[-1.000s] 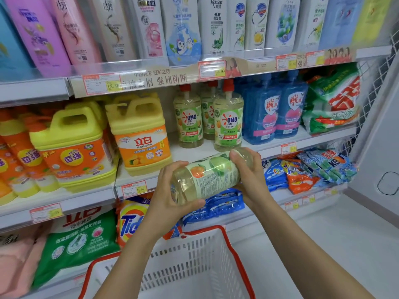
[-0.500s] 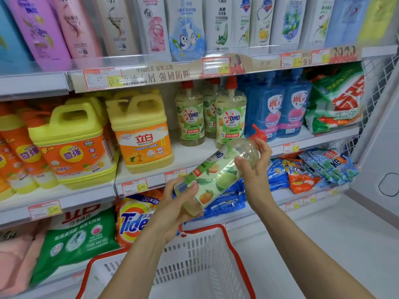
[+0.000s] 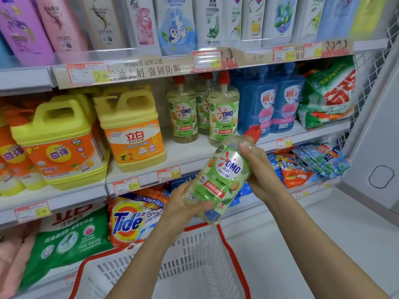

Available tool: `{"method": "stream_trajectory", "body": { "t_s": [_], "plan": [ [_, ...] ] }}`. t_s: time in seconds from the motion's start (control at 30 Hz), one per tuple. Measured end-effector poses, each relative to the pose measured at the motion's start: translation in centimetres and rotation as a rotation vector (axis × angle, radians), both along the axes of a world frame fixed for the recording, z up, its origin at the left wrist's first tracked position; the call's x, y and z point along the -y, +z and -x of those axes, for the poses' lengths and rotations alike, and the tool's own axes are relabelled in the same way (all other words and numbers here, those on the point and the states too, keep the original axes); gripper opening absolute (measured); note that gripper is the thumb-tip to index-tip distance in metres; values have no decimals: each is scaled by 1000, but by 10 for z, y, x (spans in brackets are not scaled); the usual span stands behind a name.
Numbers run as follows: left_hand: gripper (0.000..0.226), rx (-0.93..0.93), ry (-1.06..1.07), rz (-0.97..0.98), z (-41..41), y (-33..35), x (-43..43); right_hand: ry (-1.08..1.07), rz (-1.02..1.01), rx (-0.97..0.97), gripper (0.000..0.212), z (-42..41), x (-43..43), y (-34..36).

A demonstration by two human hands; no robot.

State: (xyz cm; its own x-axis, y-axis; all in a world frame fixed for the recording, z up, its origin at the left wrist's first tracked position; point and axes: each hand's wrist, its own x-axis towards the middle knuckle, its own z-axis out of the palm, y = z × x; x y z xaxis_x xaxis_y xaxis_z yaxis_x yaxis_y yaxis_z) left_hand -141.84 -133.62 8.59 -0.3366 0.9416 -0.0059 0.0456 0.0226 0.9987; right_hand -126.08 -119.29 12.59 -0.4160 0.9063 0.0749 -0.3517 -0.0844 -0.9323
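Both hands hold a clear OMO detergent bottle [image 3: 224, 175] with a green label and a red cap, tilted with the cap up and to the right and the front label facing me. My left hand [image 3: 183, 206] grips its bottom end, thumb over the front. My right hand [image 3: 257, 171] grips the shoulder just under the cap. The bottle hangs in front of the middle shelf, above a white basket [image 3: 235, 253] with a red rim. More OMO bottles [image 3: 223, 117] stand upright on the middle shelf behind it.
Yellow detergent jugs [image 3: 131, 130] and blue refill pouches [image 3: 269, 106] fill the middle shelf. Shampoo bottles [image 3: 177, 22] line the top shelf. Tide bags [image 3: 129, 221] and small packets [image 3: 317, 160] lie on the bottom shelf. A white wall and floor lie to the right.
The bottle has turned from lying sideways with its back label up to tilted cap-up with the OMO front label facing me. Both hands kept hold and shifted slightly right.
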Motion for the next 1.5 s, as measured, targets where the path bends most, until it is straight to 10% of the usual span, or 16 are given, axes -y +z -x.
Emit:
{"method": "stream_trajectory", "body": {
  "t_s": [0.4,0.7,1.5],
  "plan": [
    [88,-486,15,125,-85,-77,-55,-231,-146,189,14,-61,-33,-22],
    [64,-313,-145,194,-114,-115,-77,-153,-304,429,19,-95,-22,-117],
    [58,-1454,-492,581,-154,-201,-74,-29,-150,684,39,-151,22,-270]
  ]
}}
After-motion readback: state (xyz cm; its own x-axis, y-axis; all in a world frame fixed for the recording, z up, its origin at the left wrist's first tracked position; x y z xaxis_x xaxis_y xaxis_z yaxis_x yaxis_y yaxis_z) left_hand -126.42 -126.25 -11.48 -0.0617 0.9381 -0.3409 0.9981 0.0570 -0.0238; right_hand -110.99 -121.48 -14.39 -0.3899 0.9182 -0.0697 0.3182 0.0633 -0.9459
